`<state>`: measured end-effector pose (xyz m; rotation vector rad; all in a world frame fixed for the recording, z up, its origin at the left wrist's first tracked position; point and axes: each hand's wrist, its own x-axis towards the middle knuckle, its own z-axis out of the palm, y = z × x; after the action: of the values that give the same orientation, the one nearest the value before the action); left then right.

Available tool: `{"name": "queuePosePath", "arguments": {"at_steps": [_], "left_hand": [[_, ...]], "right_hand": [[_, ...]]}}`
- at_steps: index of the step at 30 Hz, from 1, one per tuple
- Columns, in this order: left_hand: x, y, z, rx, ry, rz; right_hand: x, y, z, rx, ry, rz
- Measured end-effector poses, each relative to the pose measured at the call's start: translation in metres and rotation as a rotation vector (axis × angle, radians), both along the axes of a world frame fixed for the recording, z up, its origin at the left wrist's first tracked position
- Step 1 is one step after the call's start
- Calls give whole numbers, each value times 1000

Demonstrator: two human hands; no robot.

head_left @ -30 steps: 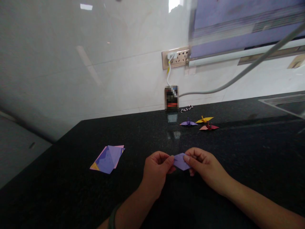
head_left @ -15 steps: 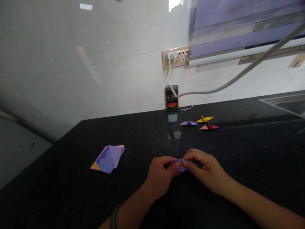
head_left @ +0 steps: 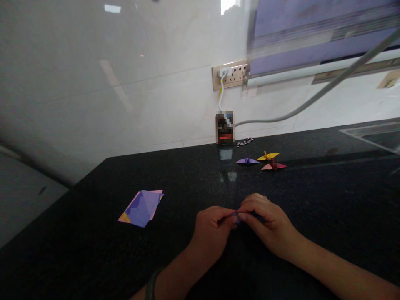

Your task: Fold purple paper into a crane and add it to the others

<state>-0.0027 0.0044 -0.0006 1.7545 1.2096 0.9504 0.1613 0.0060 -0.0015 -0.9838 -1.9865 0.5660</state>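
Our left hand and right hand both pinch a small folded purple paper piece between them, low over the black speckled stone counter; a stack of purple and pink paper sheets lies left of the left hand.

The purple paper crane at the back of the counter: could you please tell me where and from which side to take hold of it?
Probably pinch the raised middle of the purple crane from above, coming slightly from the left: its wings lie flat and thin on the counter, and the yellow crane and red crane crowd its right.
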Motion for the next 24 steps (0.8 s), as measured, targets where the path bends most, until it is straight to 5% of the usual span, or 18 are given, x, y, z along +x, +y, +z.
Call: {"name": "queuePosePath", "arguments": {"at_steps": [12, 24], "left_hand": [[7, 0, 2, -351, -257, 66], [5, 1, 1, -323, -254, 67]], "right_hand": [[-1, 4, -2, -162, -19, -38], [-1, 2, 2, -233, -102, 26]]}}
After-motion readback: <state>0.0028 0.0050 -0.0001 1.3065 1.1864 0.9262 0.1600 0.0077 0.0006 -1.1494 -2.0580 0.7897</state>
